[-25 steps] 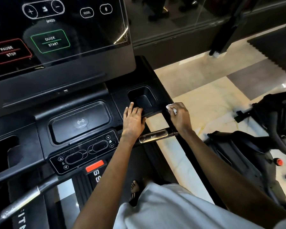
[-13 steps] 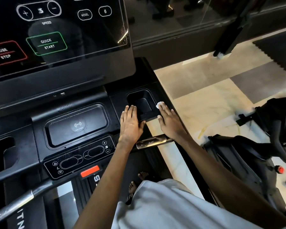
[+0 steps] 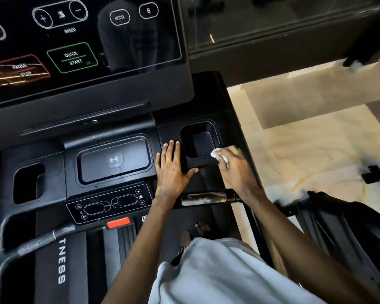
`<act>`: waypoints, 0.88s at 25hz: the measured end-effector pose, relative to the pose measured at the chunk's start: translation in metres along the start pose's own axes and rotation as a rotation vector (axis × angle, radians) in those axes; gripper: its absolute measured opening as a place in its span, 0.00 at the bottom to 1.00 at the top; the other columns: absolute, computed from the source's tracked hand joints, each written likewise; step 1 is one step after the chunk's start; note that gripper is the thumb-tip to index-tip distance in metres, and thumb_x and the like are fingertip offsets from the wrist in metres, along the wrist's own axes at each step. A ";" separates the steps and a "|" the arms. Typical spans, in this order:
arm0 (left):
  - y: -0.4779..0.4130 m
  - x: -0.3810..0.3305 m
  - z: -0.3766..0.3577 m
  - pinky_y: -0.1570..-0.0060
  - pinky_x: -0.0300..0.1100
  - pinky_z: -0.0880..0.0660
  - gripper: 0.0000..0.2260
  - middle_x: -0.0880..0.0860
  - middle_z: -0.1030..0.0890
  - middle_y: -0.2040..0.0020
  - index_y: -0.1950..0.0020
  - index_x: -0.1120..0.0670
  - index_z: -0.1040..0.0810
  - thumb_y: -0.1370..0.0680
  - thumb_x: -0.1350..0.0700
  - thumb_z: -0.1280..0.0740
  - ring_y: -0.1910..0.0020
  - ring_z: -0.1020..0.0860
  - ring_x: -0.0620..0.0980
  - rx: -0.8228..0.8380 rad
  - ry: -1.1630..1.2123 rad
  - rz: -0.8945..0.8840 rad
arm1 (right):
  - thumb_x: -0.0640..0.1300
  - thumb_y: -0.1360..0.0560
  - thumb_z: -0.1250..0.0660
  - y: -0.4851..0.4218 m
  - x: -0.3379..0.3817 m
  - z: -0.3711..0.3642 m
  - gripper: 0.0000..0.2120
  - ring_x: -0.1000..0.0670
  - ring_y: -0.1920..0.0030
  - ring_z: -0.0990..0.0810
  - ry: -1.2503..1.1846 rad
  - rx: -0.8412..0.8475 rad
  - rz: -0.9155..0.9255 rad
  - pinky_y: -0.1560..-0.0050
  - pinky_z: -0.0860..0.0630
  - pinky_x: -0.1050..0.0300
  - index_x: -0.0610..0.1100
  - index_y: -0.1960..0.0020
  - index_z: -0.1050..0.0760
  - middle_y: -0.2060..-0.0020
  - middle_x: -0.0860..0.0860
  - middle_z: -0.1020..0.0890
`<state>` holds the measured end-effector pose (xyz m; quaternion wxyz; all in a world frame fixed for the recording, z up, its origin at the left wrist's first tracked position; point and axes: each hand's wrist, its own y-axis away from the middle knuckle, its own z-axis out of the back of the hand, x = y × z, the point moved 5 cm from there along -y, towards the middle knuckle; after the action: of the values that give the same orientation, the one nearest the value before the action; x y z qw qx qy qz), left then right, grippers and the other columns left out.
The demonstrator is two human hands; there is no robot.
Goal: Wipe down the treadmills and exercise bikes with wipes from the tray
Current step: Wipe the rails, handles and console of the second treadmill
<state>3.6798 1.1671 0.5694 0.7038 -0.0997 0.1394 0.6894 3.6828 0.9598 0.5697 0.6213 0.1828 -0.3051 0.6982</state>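
Beside the cupholder (image 3: 200, 139), right hand (image 3: 235, 165) presses wipe (image 3: 215, 152).

Right hand (image 3: 236, 166) curled over wipe (image 3: 215, 153), slid to cup holder (image 3: 203, 140) near-right corner

I count one treadmill (image 3: 208, 102) under me, with one touchscreen (image 3: 86, 40) on it. The screen shows one green-framed button and one red-framed button. Two cup wells are sunk in the console: a left well (image 3: 29, 183) and a right well (image 3: 201, 139). Between them lies one charging pad (image 3: 114, 160), and below it one button panel (image 3: 110, 202) with two oval keys. There is one red tab (image 3: 118, 222). Two handlebars show: a left bar (image 3: 31, 243) and a right bar (image 3: 206, 197). I have two grips out, my left grip (image 3: 171, 170) and my right grip (image 3: 235, 165), and one white wipe (image 3: 215, 152). One other machine (image 3: 349, 227) stands to my right.
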 end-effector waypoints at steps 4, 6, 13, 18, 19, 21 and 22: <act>0.012 0.001 0.005 0.20 0.52 0.51 0.37 0.56 0.44 0.18 0.18 0.54 0.42 0.21 0.45 0.30 0.19 0.47 0.55 0.029 0.063 -0.010 | 0.41 0.21 0.38 -0.001 0.013 -0.020 0.11 0.47 0.46 0.24 -0.062 0.097 0.069 0.43 0.24 0.52 0.46 0.43 0.18 0.47 0.51 0.21; 0.021 0.000 0.021 0.23 0.51 0.40 0.27 0.59 0.34 0.23 0.23 0.56 0.32 0.20 0.50 0.31 0.24 0.36 0.59 0.019 0.128 -0.006 | 0.38 0.22 0.34 -0.002 0.009 -0.017 0.10 0.48 0.45 0.24 -0.100 0.105 0.052 0.44 0.23 0.54 0.46 0.43 0.19 0.48 0.51 0.22; 0.044 0.017 0.077 0.33 0.51 0.33 0.14 0.53 0.18 0.40 0.36 0.52 0.20 0.18 0.49 0.35 0.40 0.22 0.55 -0.082 -0.263 -0.131 | 0.39 0.22 0.32 0.008 0.044 -0.023 0.07 0.50 0.48 0.26 -0.052 0.104 0.145 0.49 0.28 0.63 0.46 0.45 0.21 0.50 0.52 0.23; 0.052 0.059 0.077 0.44 0.50 0.24 0.15 0.55 0.16 0.51 0.43 0.52 0.19 0.16 0.44 0.40 0.49 0.18 0.57 -0.061 -0.307 -0.022 | 0.38 0.24 0.33 -0.005 0.019 -0.011 0.07 0.44 0.49 0.25 0.010 0.020 -0.001 0.46 0.26 0.52 0.45 0.48 0.19 0.51 0.48 0.22; 0.055 0.060 0.076 0.46 0.50 0.25 0.16 0.55 0.16 0.53 0.45 0.53 0.18 0.17 0.44 0.39 0.51 0.18 0.57 -0.123 -0.294 -0.022 | 0.37 0.24 0.33 -0.003 0.014 -0.008 0.08 0.43 0.49 0.25 -0.004 -0.005 -0.042 0.45 0.26 0.52 0.44 0.48 0.18 0.50 0.47 0.23; 0.058 0.058 0.072 0.51 0.50 0.28 0.15 0.54 0.16 0.56 0.49 0.54 0.17 0.18 0.47 0.39 0.55 0.19 0.57 -0.246 -0.255 -0.011 | 0.37 0.23 0.32 0.003 0.021 -0.008 0.08 0.44 0.47 0.25 -0.029 0.004 -0.047 0.46 0.25 0.54 0.43 0.47 0.18 0.48 0.47 0.23; 0.059 0.055 0.072 0.52 0.51 0.30 0.14 0.53 0.17 0.57 0.50 0.54 0.17 0.19 0.48 0.39 0.57 0.21 0.57 -0.289 -0.246 0.005 | 0.37 0.23 0.32 0.006 0.033 -0.013 0.07 0.45 0.47 0.24 -0.037 0.034 -0.019 0.48 0.25 0.56 0.42 0.46 0.18 0.47 0.47 0.23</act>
<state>3.6260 1.2447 0.6218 0.6922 -0.1142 -0.0480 0.7110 3.6735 0.9927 0.5799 0.6191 0.2092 -0.3026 0.6938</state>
